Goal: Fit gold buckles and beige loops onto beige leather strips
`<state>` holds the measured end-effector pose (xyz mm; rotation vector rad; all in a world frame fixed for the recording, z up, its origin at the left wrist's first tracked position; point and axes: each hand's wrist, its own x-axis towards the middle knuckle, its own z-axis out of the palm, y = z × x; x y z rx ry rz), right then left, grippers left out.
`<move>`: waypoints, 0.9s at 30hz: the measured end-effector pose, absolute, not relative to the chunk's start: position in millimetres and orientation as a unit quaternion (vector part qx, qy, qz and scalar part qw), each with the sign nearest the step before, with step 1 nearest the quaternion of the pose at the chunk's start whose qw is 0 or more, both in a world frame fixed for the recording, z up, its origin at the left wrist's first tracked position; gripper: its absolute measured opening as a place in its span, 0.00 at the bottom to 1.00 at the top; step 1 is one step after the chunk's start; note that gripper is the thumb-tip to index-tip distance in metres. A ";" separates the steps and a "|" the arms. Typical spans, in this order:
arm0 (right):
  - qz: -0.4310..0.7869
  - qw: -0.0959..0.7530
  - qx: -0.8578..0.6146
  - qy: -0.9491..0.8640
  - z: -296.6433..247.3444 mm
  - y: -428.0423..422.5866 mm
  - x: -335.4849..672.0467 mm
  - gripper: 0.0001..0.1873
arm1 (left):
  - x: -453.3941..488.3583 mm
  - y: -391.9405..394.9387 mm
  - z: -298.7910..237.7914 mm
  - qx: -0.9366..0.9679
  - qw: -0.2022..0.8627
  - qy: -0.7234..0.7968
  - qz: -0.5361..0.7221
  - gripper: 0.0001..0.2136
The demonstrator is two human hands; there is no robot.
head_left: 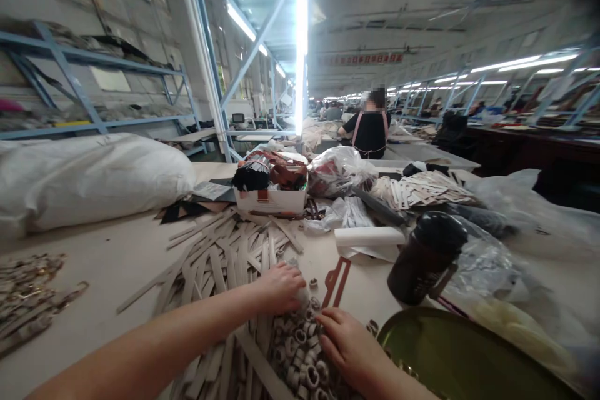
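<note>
My left hand (280, 288) rests knuckles up on a heap of small grey loops (300, 350), its fingers curled down into them. My right hand (344, 340) lies on the same heap just to the right, fingers bent and pressed onto the loops. What either hand holds is hidden under the fingers. A spread of long beige strips (225, 256) covers the table behind and under the loops. A thin red-brown cut-out strap piece (336, 281) lies between the hands and the far side.
A dark flask (424, 259) stands to the right, beside a green round tray (450, 356) and clear plastic bags (497, 262). A white box of leather parts (272, 200) sits behind the strips. A big white sack (89, 178) lies at left, metal buckles (23, 294) near it. A person works far back.
</note>
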<state>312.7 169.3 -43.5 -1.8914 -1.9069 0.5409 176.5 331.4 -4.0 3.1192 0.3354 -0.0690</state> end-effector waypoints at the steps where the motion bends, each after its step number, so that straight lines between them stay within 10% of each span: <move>1: 0.198 0.198 -0.671 -0.687 -41.7 160.7 308.9 0.20 | 167.3 328.3 -2.8 0.995 -0.004 0.103 -0.015 0.12; 27: 0.134 0.192 -0.640 -0.732 -45.5 197.2 283.8 0.18 | 143.9 355.0 23.8 0.934 0.123 0.325 0.083 0.09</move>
